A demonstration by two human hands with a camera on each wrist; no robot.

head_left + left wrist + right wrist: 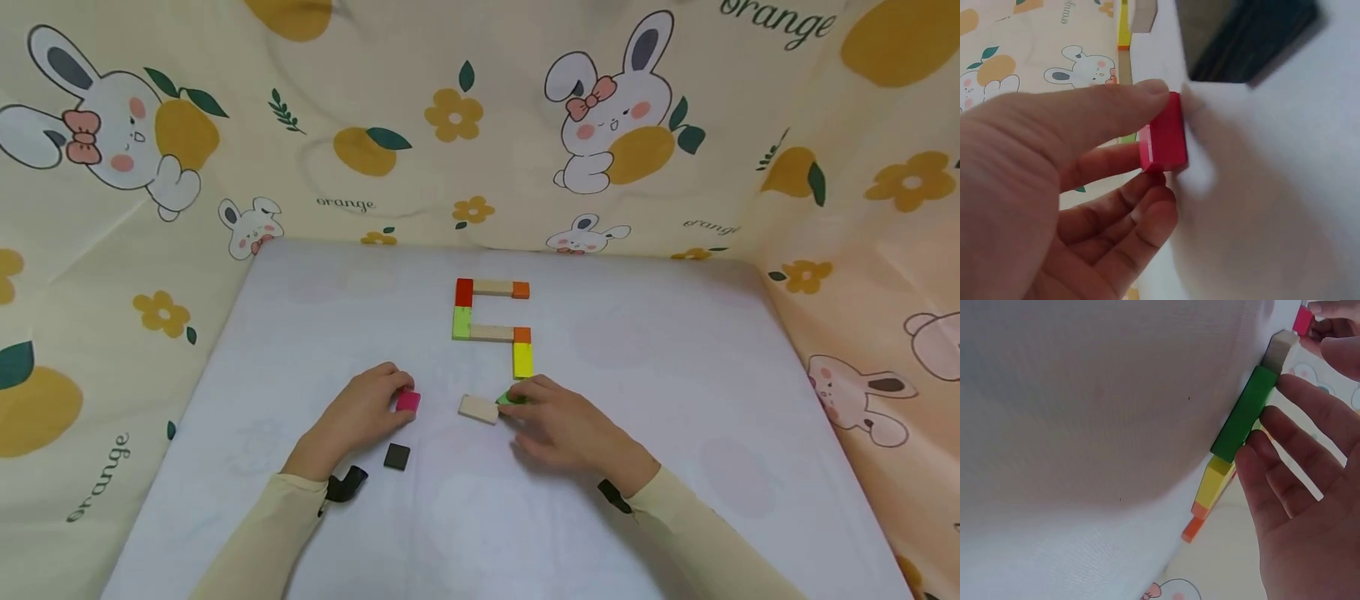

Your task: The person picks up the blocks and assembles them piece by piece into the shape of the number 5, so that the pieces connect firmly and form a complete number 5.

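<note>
My left hand pinches a pink wooden block low over the table, its thumb on the near side. In the left wrist view, that pink block stands between thumb and fingers. The fingertips of my right hand touch a green block, which they partly cover in the head view. From the right wrist, the green block shows in full, with the fingers fairly straight along it and the thumb away. One end of a pale wooden block meets the green one.
Red, lime, bare wood, orange and yellow blocks lie joined in an angular figure ahead of the hands. A black square block lies near the left wrist. Patterned cloth hangs behind the white table.
</note>
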